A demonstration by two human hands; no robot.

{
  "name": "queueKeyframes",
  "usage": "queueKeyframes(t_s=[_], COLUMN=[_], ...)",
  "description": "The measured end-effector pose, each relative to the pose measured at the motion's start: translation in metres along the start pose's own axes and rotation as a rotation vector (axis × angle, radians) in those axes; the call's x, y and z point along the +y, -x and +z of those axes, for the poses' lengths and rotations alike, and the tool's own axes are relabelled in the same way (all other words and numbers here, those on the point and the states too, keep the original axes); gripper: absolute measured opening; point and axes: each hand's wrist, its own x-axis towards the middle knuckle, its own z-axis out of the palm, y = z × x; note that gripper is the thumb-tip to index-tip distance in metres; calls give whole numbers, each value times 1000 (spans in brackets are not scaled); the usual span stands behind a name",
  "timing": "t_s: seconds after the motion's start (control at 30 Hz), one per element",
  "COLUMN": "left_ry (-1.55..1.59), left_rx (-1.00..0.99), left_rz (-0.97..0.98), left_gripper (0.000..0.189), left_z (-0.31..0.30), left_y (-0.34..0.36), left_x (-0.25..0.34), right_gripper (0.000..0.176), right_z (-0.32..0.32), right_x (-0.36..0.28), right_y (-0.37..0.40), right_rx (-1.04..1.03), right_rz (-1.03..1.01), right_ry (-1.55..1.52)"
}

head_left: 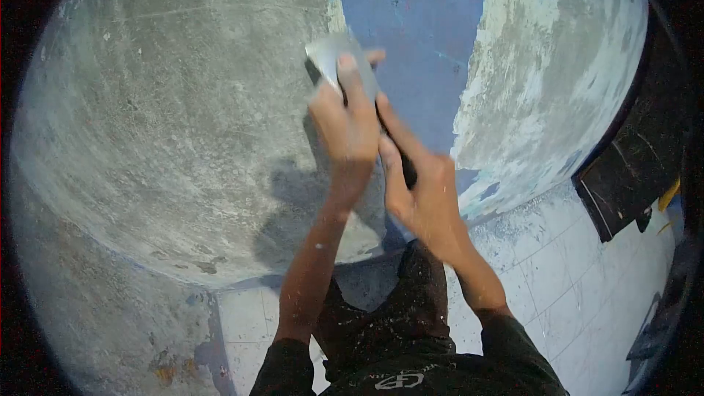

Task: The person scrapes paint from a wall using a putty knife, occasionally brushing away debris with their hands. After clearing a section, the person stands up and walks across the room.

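A paint scraper with a wide metal blade (328, 50) and a dark handle lies against the wall, its blade at the left border of a blue paint strip (411, 44). My left hand (352, 121) grips the blade, one finger stretched along its face. Lower down and to the right, my right hand (431, 187) is closed around the dark handle, most of which the fingers hide. Both hands are slightly blurred.
Bare grey wall (183, 103) spreads left of the blue strip; patchy pale wall (543, 66) lies right. Below is a white tiled floor (543, 279) with paint flakes near the wall. A dark panel-like object (623, 176) stands at the right. Specks dot my dark trousers.
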Motion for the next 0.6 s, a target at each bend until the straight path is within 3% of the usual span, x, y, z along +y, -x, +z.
queueKeyframes(t_s=[0.07,0.13,0.2,0.27,0.33,0.37,0.5,0.6], left_ry=[16,38,40,12,-58,-15,-28,-48], left_rx=[11,10,10,28,17,-4,4,-5], left_rz=[-86,-41,30,71,135,-14,24,10], left_gripper=[52,51,52,50,49,49,51,51], left_z=[6,5,2,3,4,4,1,0], left_y=[-17,-11,5,-1,-20,-22,-11,-15], left_x=[20,15,-9,-6,6,27,6,12], right_gripper=[48,48,48,47,46,45,45,45], right_z=[-7,-11,-2,0,-5,-5,5,9], right_x=[-11,-12,11,5,-14,-15,5,1], right_y=[-4,-6,11,3,-5,-4,5,-9], right_rx=[-47,-89,16,36,-21,-12,57,79], right_rz=[98,119,-102,-104,162,147,-47,-21], right_ry=[13,42,68,38,-49,-47,7,-73])
